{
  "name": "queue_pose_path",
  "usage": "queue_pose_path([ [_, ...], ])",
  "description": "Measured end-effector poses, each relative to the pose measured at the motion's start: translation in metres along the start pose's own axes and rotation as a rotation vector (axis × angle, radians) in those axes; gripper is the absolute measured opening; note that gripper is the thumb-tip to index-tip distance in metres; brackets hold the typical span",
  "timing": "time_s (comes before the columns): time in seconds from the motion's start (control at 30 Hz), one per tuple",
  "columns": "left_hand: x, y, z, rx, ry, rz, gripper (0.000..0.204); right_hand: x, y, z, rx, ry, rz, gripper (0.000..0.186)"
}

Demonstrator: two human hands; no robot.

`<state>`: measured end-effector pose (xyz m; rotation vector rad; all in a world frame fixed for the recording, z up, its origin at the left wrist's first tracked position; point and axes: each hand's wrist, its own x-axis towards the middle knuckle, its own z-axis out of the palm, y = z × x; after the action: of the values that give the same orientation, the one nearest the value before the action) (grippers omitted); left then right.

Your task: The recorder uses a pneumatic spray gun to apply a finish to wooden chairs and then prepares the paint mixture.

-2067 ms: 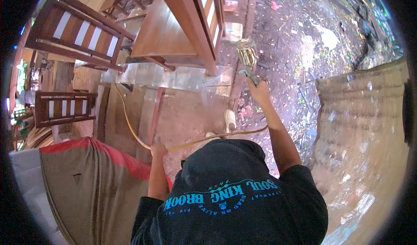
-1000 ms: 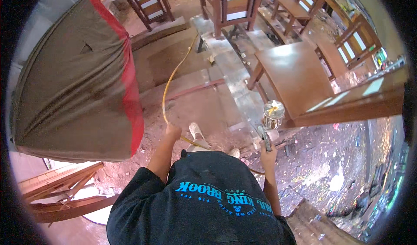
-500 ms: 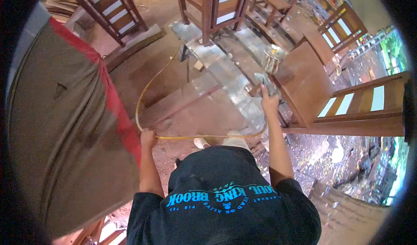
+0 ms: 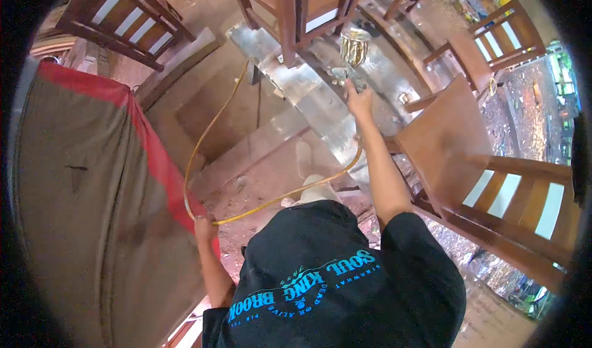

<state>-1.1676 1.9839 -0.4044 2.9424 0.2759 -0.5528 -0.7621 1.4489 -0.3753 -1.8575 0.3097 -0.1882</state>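
My right hand [image 4: 359, 103] is closed around a spray gun [image 4: 341, 74] with a paint-smeared cup [image 4: 354, 47] on it. The gun is held out ahead, over a paint-spattered board [image 4: 320, 107], left of a brown wooden chair [image 4: 447, 126] with white back slats. From below the right hand, a yellow hose [image 4: 271, 210] loops across my front. At the left, my left hand [image 4: 205, 227] grips this hose beside the red edge of a hanging cloth. Another wooden chair [image 4: 287, 21] stands on the boards just beyond the gun; its top is cut off by the view.
A large brown cloth [image 4: 74, 194] with a red border fills the left side. More slatted chairs stand at the far left [image 4: 123, 27] and far right [image 4: 484, 58]. The hose runs on across the dirt floor to the boards, and debris lies beneath the right chair.
My right hand has swung the spray gun left and forward, away from the right chair's seat. My left hand has come lower with the hose. My view has turned too.
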Motion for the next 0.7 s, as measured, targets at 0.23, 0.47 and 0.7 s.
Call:
queue_pose_path([
  [0.23,0.057,0.045,-0.051,0.116,0.019,0.03,0.008,0.098,0.051,0.028,-0.034,0.243,0.011,0.041],
  [0.47,0.119,0.065,-0.073,0.071,-0.099,-0.056,0.009,0.138,0.008,0.002,-0.064,0.264,0.255,0.041],
  [0.7,0.144,0.067,-0.074,0.125,-0.172,-0.108,0.014,0.177,0.042,0.012,-0.044,0.469,0.088,0.037],
])
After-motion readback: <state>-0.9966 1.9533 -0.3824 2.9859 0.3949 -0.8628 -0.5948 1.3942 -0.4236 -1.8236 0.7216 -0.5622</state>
